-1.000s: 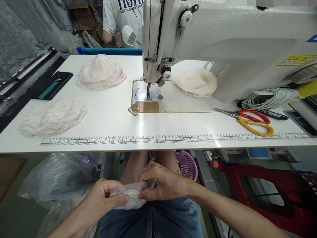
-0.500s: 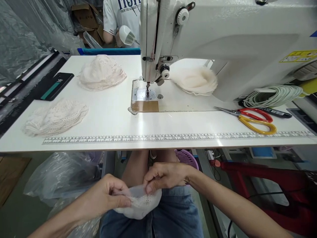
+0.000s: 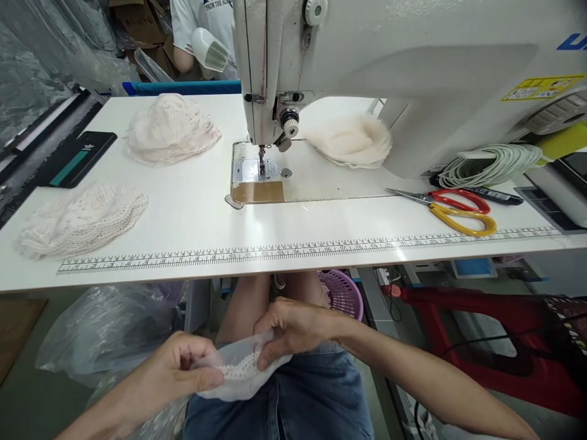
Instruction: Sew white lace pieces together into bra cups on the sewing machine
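Observation:
Over my lap, a piece of thin white fabric with a lace edge point(image 3: 241, 370) is stretched between both hands. My left hand point(image 3: 190, 370) pinches its left end between thumb and fingers. At the right end my right hand point(image 3: 282, 333) is closed on it, thumb on top of the lace. On the table above lie a pile of white lacy fabric pieces point(image 3: 87, 220) at the left and another pale, gathered pile point(image 3: 169, 131) behind it. The sewing machine point(image 3: 389, 61) stands in front of me, its needle and presser foot point(image 3: 262, 162) over the metal plate.
Cream fabric pieces point(image 3: 353, 140) lie under the machine arm. Scissors point(image 3: 449, 208) and coiled cord point(image 3: 490, 166) are at the right. A phone point(image 3: 82, 160) lies left; a printed ruler point(image 3: 293, 250) runs along the front edge. Below are a purple basket point(image 3: 346, 296) and plastic bags point(image 3: 110, 330). A person point(image 3: 202, 36) is across the table.
My hands have moved slightly apart, pulling the fabric out longer and flatter, so more of the lace edge shows. The camera view has shifted and tilted a little.

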### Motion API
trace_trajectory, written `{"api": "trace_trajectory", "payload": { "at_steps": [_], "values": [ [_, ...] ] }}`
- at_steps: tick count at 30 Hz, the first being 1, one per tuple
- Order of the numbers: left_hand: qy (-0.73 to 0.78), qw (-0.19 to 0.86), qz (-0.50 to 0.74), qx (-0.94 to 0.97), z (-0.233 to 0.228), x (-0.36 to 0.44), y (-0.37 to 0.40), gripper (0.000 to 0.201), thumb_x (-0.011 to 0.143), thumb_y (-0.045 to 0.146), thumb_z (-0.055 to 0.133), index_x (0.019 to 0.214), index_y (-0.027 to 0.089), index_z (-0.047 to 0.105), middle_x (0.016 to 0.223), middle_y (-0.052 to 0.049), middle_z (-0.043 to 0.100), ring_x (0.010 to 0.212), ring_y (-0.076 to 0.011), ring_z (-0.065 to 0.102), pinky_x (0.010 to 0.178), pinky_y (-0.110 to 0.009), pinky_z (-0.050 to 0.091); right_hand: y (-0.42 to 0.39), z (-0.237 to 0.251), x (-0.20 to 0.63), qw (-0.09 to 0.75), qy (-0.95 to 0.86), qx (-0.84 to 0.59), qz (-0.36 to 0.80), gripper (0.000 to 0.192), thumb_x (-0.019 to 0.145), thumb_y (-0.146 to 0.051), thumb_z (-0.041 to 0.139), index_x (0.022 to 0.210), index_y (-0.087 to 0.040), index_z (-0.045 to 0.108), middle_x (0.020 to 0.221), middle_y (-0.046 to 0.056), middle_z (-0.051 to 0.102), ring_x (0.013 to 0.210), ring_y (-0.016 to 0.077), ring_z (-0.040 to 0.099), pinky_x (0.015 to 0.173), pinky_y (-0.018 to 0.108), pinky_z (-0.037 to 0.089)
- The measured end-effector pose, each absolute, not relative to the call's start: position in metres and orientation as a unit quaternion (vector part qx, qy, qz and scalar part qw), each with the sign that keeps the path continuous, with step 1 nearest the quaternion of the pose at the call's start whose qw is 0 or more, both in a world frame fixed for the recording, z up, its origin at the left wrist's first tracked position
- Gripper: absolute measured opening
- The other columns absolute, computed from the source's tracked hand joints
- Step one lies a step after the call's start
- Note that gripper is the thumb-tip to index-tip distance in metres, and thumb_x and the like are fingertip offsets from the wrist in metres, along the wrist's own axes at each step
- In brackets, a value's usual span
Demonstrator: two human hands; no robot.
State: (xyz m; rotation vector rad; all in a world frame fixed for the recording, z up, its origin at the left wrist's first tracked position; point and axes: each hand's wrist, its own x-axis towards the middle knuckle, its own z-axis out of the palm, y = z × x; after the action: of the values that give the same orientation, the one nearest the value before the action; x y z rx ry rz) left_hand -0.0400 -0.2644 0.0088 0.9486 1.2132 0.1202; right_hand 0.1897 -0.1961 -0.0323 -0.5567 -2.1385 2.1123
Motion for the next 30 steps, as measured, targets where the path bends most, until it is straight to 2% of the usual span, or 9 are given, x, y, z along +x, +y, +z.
{"api": "trace_trajectory", "payload": {
  "at_steps": [5, 11, 15, 23, 27, 30],
  "values": [
    [0.526, 0.716, 0.047, 0.458, 0.004, -0.045, -0.268, 0.035, 0.075, 0.044, 0.064, 0.059, 0.015, 0.054, 0.058, 0.005, 0.035, 0.057, -0.0099, 0.028, 0.052, -0.023, 0.018, -0.196, -0.041, 0.188, 0.038, -0.594, -0.159, 0.787, 0.016, 0.071, -0.021, 0.07, 0.08, -0.008, 0.071, 0.071, 0.001, 0.067, 0.063, 0.0089, 0.059, 0.06, 0.015, 0.045],
    [0.517, 0.721, 0.03, 0.46, 0.002, -0.049, -0.271, 0.034, 0.076, 0.044, 0.063, 0.06, 0.016, 0.05, 0.059, 0.005, 0.034, 0.056, -0.0098, 0.027, 0.052, -0.024, 0.017, -0.195, -0.041, 0.187, 0.022, -0.518, -0.167, 0.838, 0.031, 0.063, -0.037, 0.075, 0.079, -0.01, 0.073, 0.071, 0.0, 0.067, 0.066, 0.0086, 0.06, 0.065, 0.015, 0.046],
    [0.506, 0.725, 0.034, 0.465, 0.0, -0.051, -0.271, 0.035, 0.077, 0.044, 0.06, 0.06, 0.017, 0.045, 0.061, 0.005, 0.034, 0.057, -0.0104, 0.028, 0.052, -0.024, 0.018, -0.196, -0.042, 0.187, 0.008, -0.491, -0.173, 0.854, 0.035, 0.061, -0.041, 0.076, 0.079, -0.011, 0.073, 0.071, 0.0, 0.067, 0.066, 0.009, 0.06, 0.067, 0.016, 0.047],
    [0.511, 0.703, 0.054, 0.492, -0.003, -0.049, -0.272, 0.037, 0.079, 0.046, 0.056, 0.059, 0.02, 0.04, 0.059, 0.006, 0.032, 0.057, -0.0115, 0.027, 0.053, -0.024, 0.019, -0.196, -0.046, 0.192, 0.03, -0.533, -0.151, 0.832, 0.039, 0.067, -0.046, 0.07, 0.083, -0.01, 0.072, 0.075, 0.001, 0.067, 0.07, 0.0092, 0.061, 0.069, 0.016, 0.046],
    [0.519, 0.702, 0.055, 0.485, -0.001, -0.049, -0.274, 0.038, 0.08, 0.049, 0.054, 0.06, 0.019, 0.04, 0.059, 0.006, 0.031, 0.057, -0.0112, 0.026, 0.053, -0.024, 0.018, -0.196, -0.045, 0.192, 0.034, -0.56, -0.147, 0.815, 0.033, 0.073, -0.04, 0.067, 0.086, -0.01, 0.071, 0.077, 0.003, 0.068, 0.071, 0.0099, 0.061, 0.07, 0.017, 0.046],
    [0.524, 0.706, 0.059, 0.473, 0.001, -0.049, -0.275, 0.04, 0.079, 0.05, 0.055, 0.059, 0.019, 0.04, 0.059, 0.006, 0.031, 0.057, -0.0109, 0.026, 0.052, -0.024, 0.017, -0.198, -0.043, 0.188, 0.032, -0.597, -0.149, 0.788, 0.024, 0.07, -0.03, 0.071, 0.086, -0.012, 0.072, 0.074, 0.0, 0.067, 0.067, 0.0085, 0.06, 0.062, 0.015, 0.044]
  ]
}}
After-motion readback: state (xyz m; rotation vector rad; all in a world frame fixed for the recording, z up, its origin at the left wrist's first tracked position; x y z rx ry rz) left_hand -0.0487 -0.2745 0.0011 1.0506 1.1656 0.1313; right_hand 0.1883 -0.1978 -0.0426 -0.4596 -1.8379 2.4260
